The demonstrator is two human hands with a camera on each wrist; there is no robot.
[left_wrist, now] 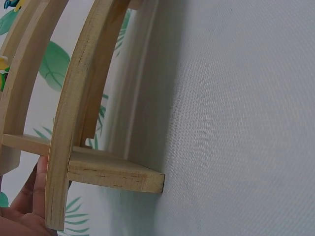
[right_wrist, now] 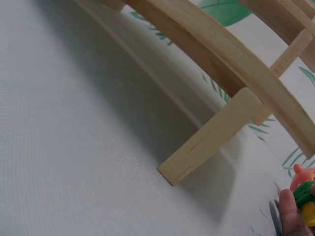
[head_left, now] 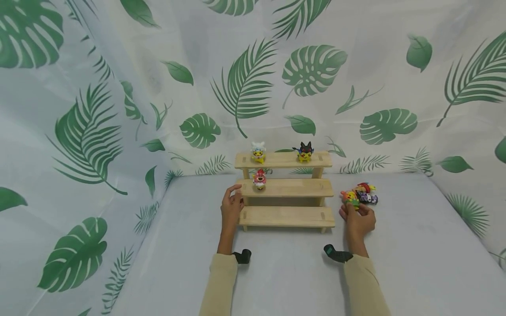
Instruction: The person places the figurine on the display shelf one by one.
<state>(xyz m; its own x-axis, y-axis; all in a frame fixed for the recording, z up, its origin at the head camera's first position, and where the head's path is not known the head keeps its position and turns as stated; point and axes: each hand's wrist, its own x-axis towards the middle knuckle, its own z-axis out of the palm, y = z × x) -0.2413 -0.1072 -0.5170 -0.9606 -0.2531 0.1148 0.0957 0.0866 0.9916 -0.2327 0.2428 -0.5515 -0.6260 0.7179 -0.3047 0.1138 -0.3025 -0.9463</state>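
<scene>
A three-tier wooden display stand (head_left: 286,188) stands on the table by the back wall. My left hand (head_left: 231,210) rests against its left end by the middle tier, fingers extended to the side support; part of this hand (left_wrist: 24,211) is hidden behind the boards. To the right of the stand, my right hand (head_left: 359,221) pinches a small toy figurine (head_left: 350,199) in yellow, green and orange-pink. The same figurine (right_wrist: 304,194) is cut off in the right wrist view. Just beyond it lie a red-capped figurine (head_left: 364,188) and a purple-and-black figurine (head_left: 368,197).
On the top tier stand a white-hooded yellow figurine (head_left: 258,152) at left and a black-hooded yellow figurine (head_left: 305,152) at right. A red-and-pink figurine (head_left: 259,180) stands on the middle tier's left. Behind hangs a leaf-patterned curtain (head_left: 261,26).
</scene>
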